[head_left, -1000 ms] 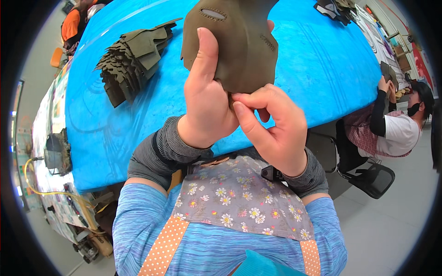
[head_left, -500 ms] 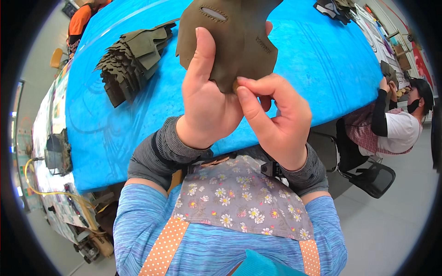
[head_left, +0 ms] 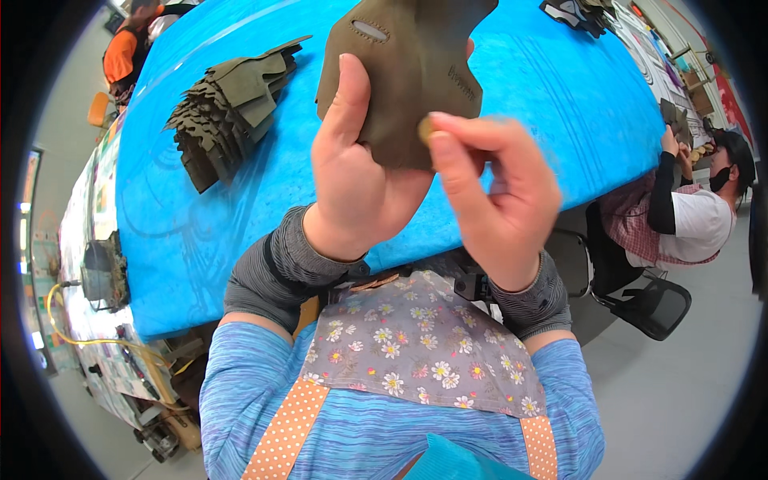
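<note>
My left hand [head_left: 360, 176] is closed on a dark olive-brown leather piece [head_left: 400, 96], held up over the table with my thumb on its near face and most of my fingers behind it. The piece has a stitched oval slot near the top left and a stitched row near its right edge. My right hand [head_left: 500, 188], slightly blurred, pinches a small yellowish-brown piece [head_left: 426, 128] between thumb and forefinger. That small piece is at the lower right of the leather; whether it touches the surface is hard to tell.
A blue-covered table [head_left: 560, 136] spreads out before me. On its left lies a fanned stack of similar brown pieces [head_left: 232, 112]; a dark pile [head_left: 580, 14] rests at the far right. A co-worker [head_left: 688, 208] sits at the right by a black chair [head_left: 652, 308]. Another person [head_left: 124, 56] is far left.
My right hand has moved a little up and to the right with the small piece, away from the leather's bottom tip. The leather piece has shifted slightly right.
</note>
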`<state>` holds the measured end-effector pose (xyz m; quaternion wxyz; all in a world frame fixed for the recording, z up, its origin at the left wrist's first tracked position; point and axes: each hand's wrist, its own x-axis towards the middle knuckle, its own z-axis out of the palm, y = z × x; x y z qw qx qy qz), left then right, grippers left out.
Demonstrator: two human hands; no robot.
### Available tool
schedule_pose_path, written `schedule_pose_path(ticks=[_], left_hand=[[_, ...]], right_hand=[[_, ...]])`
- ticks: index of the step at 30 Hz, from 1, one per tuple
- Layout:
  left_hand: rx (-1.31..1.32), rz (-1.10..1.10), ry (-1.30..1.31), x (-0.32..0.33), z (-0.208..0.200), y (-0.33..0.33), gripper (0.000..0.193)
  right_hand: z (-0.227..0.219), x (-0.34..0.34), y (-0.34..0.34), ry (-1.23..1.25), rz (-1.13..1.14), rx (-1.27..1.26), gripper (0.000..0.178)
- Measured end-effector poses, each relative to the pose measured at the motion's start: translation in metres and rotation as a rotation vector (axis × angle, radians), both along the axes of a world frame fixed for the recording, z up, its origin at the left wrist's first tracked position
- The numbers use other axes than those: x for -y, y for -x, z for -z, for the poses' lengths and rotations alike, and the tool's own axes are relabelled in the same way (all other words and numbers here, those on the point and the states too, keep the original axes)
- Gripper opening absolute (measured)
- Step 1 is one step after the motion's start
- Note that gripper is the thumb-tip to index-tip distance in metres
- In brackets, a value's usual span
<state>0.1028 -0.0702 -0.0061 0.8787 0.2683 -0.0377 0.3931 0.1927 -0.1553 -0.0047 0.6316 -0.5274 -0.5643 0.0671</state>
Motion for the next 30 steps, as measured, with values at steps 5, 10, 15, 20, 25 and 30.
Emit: schedule_pose_path(ticks=[5,10,15,20,25,30], left_hand=[[0.061,0.079,0.165,-0.006,0.007,0.011,0.052],[0.031,0.085,0.153,-0.003,0.006,0.01,0.051],[0.114,0.173,0.018,0.002,0.016,0.01,0.057],[0.063,0.108,-0.095,0.011,0.018,0.01,0.059],[0.059,0.086,-0.124,0.013,0.02,0.006,0.061],[-0.004,0.013,-0.13,0.012,0.022,0.008,0.059]], right_hand=[[0.008,0.006,0.008,0.038,-0.073,0.149,0.015],[-0.008,0.004,-0.011,-0.05,-0.073,0.118,0.012],[-0.031,-0.02,-0.033,-0.333,0.097,-0.138,0.009],[-0.03,-0.034,-0.034,-0.362,0.173,-0.162,0.009],[-0.025,-0.037,-0.03,-0.354,0.201,-0.275,0.009],[-0.023,-0.029,-0.015,-0.244,0.238,-0.135,0.009]])
